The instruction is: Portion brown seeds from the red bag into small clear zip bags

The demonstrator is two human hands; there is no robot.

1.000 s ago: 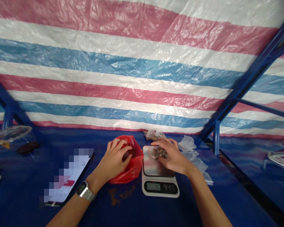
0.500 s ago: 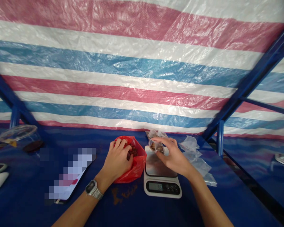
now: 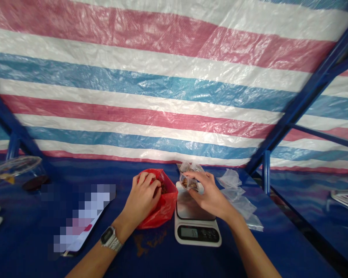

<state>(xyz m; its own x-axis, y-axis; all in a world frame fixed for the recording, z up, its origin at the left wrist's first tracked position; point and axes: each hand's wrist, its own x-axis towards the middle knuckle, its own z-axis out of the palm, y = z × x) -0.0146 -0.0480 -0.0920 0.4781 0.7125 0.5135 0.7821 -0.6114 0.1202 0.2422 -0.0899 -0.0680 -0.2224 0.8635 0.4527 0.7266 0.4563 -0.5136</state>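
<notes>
My left hand [image 3: 144, 194], wearing a steel wristwatch [image 3: 111, 238], reaches into the mouth of a red plastic bag [image 3: 166, 206]. Its fingers are curled, with the tips hidden among small reddish-brown pieces [image 3: 164, 188]. Over the scale's plate, my right hand [image 3: 205, 192] pinches a small clear plastic bag [image 3: 189, 183] between thumb and fingers. Brown bits show inside that bag. The white kitchen scale [image 3: 197, 233] stands right beside the red bag, and its display seems to read 95. Whether the clear bag rests its weight on the plate, I cannot tell.
Several clear bags [image 3: 240, 200] lie right of the scale, and filled ones [image 3: 190, 166] behind it. A phone [image 3: 85, 224] lies at left, near a clear plastic tub [image 3: 17, 170]. Brown crumbs [image 3: 146, 243] dot the blue table. Blue metal bars [image 3: 295, 104] frame a striped tarp.
The view has shifted slightly, so everything sits a little lower and further left. My left fingers have drawn a bit closer together in the red bag. My right hand keeps its hold.
</notes>
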